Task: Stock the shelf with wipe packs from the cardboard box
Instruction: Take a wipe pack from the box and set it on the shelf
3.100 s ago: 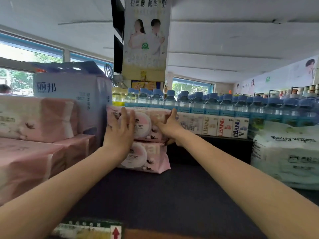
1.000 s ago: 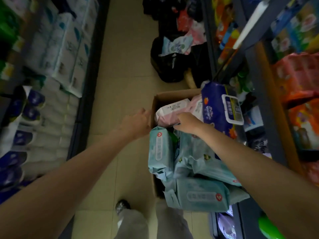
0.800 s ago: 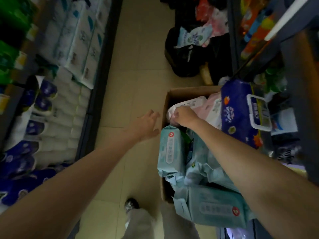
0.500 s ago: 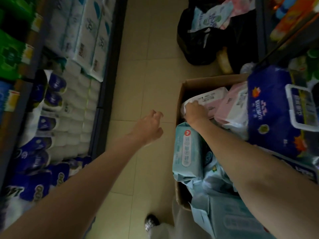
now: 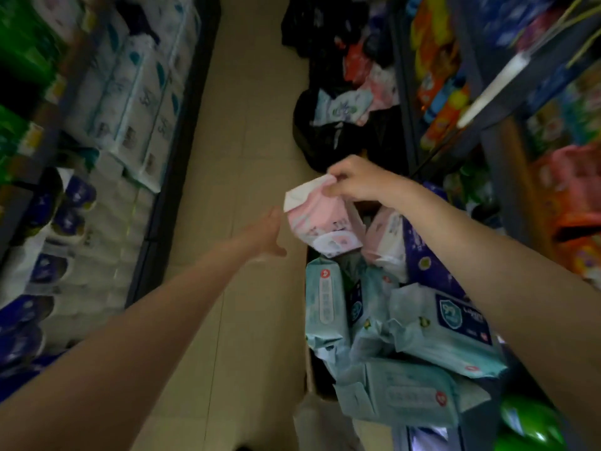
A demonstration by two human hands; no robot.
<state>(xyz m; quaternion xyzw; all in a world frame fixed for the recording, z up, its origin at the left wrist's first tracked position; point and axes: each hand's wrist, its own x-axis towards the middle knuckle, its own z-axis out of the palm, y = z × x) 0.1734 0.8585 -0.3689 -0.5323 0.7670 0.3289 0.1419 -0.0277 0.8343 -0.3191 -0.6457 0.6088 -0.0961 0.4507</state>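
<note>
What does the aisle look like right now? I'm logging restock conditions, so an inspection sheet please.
Surface: beige tiled floor, bare along the aisle.
Job's things: pink wipe pack lifted above the cardboard box; teal wipe packs heaped in it.
Clutter: black bags of goods beyond the box.
Hands: right hand pinches the pink pack's top edge; left hand reaches toward it, holding nothing.
Cables: nothing seen.
Surroundings: tissue packs on the left shelving; colourful packs on the right.

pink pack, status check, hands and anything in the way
Right hand pinches pink wipe pack by its top edge, above the cardboard box. Left hand open beside it. Nothing in the way.
</note>
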